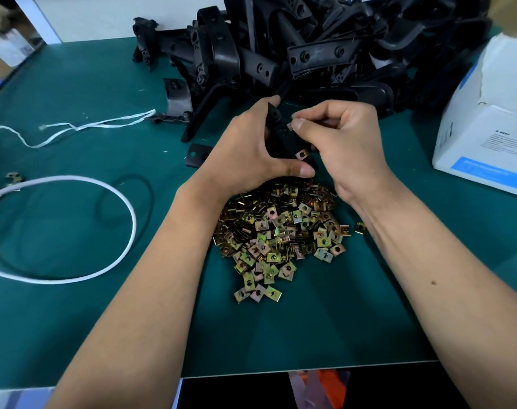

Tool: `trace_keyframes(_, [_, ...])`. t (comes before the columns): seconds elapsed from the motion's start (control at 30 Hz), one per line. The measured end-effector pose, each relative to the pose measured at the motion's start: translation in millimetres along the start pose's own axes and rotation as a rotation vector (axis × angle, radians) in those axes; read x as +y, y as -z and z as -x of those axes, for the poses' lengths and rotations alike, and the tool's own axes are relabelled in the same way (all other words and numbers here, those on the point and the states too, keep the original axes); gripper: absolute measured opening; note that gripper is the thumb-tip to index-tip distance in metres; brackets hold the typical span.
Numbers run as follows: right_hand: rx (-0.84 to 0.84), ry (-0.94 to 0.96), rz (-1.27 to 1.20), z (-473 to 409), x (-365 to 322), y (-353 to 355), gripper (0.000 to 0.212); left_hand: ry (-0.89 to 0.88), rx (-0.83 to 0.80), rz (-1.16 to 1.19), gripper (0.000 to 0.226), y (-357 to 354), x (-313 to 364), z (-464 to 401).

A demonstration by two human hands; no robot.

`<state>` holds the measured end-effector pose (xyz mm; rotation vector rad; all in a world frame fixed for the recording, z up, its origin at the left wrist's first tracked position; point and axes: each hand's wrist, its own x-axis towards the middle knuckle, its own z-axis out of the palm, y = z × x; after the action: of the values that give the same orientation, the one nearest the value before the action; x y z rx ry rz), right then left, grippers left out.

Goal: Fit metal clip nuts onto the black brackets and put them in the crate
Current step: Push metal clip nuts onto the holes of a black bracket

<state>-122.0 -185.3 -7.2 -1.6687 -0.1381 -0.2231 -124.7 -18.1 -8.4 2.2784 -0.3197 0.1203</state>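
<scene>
Head view: my left hand grips a bracket upright above the nut pile on the worktop. My right hand pinches a nut against the bracket's upper edge; one nut already sits lower down. Fitting is underway; next I judge the nut needs a straight push until seated.

hands holding bracket, clip nuts below
</scene>
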Motion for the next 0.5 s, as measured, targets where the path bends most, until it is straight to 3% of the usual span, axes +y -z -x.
trace_keyframes(0.2, [-0.029,0.030,-0.041,2.2,-1.8,-0.9,0.007,0.001,0.015,-0.004,0.124,-1.6,-2.2,-0.3])
trace_keyframes(0.33, [-0.012,-0.107,-0.175,2.2,-0.8,0.9,0.020,0.000,0.019,0.002,0.123,-5.5,2.0,-1.1])
trace_keyframes(0.5, [0.025,0.008,-0.012,2.0,0.0,0.2,0.016,0.021,0.041,0.010,0.116,-7.9,-2.1,-3.6])
